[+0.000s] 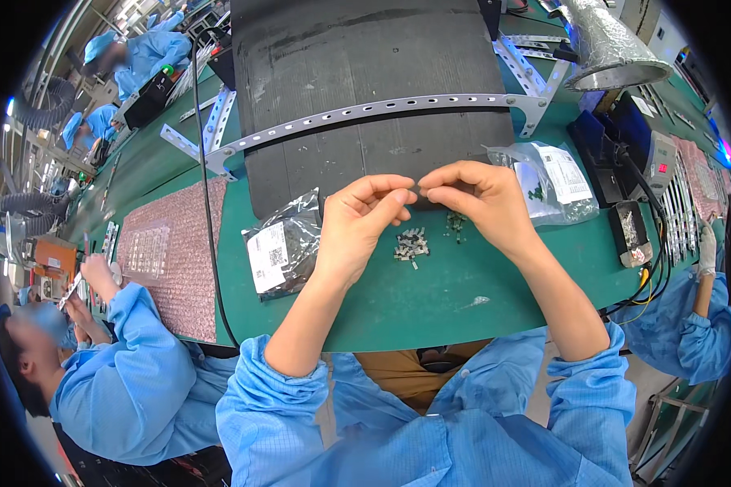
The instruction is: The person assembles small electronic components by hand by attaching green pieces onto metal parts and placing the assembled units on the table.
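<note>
Midway along a green workbench [430, 308], a person's left hand [357, 223] and right hand [483, 203] meet fingertip to fingertip, pinched shut on a tiny part too small to identify, above a pile of small grey components [411, 243]. Largest hazard first: the black conveyor belt [365, 97] just beyond could swallow a dropped piece; a silver anti-static bag [283, 247] and clear plastic bag [554, 183] flank the hands; bare bench toward the near edge offers room, though a slip could scatter the pile.
</note>
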A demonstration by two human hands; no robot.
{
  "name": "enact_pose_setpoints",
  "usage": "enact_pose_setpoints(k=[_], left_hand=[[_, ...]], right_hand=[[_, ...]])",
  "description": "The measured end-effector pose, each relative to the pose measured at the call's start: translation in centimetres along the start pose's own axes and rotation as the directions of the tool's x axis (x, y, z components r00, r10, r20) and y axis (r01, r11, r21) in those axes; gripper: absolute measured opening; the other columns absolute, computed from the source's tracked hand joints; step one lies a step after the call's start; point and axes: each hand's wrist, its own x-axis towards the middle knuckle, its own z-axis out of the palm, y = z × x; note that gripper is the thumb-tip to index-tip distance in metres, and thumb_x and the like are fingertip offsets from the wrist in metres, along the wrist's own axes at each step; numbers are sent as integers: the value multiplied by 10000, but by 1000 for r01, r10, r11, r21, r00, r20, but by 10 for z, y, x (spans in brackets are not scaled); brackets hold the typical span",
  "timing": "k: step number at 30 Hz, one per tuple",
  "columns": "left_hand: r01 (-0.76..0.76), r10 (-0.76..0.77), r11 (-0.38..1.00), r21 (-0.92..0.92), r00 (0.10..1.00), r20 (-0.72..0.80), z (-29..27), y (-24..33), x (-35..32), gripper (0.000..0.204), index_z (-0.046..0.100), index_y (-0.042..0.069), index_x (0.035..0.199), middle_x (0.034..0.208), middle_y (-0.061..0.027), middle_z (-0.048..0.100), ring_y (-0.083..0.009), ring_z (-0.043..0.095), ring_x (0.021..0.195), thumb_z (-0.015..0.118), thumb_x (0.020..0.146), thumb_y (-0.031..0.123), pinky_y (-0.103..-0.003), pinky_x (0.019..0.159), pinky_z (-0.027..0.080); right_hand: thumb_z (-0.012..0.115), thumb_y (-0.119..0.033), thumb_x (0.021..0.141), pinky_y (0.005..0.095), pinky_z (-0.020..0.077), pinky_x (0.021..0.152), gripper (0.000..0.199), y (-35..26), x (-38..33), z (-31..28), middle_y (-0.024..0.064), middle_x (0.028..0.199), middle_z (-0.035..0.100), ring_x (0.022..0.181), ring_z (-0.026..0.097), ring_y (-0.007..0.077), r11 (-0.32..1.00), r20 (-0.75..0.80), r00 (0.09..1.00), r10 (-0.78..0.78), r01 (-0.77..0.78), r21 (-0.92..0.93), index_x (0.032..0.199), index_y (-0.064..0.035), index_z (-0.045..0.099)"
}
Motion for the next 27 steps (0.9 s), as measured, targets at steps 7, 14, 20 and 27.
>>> enact_pose_setpoints(k=[7,14,20,27], left_hand=[[86,-84,989,-118,996,23,2,2,1,171,608,-16,986,867,-89,646,-104,579,714,611,839,71,-218,666,472],[-7,7,998,-68,1000,9,3,-7,1,186,605,-13,987,881,-79,637,-114,587,754,632,821,66,-221,674,475],[-32,31,999,-40,999,-24,5,-6,1,174,608,0,970,860,-49,632,-90,569,736,640,815,73,-208,659,461],[-29,27,999,-31,999,-36,6,-5,1,163,609,11,955,848,-18,622,-60,548,718,645,814,84,-192,636,446]], right_hand=[[616,-9,789,210,483,687,94,8,3,-3,46,837,622,741,595,100,992,-24,993,-114,112,-64,873,16,649],[637,-23,784,206,481,685,115,6,1,3,37,829,627,752,594,87,998,-59,998,-20,24,59,895,6,636],[637,-21,787,211,482,693,125,5,0,5,44,839,629,770,605,95,994,-52,998,-18,24,110,908,7,618],[631,-18,793,211,484,694,167,7,0,5,52,850,620,772,605,99,990,-51,999,-14,21,137,954,7,596]])
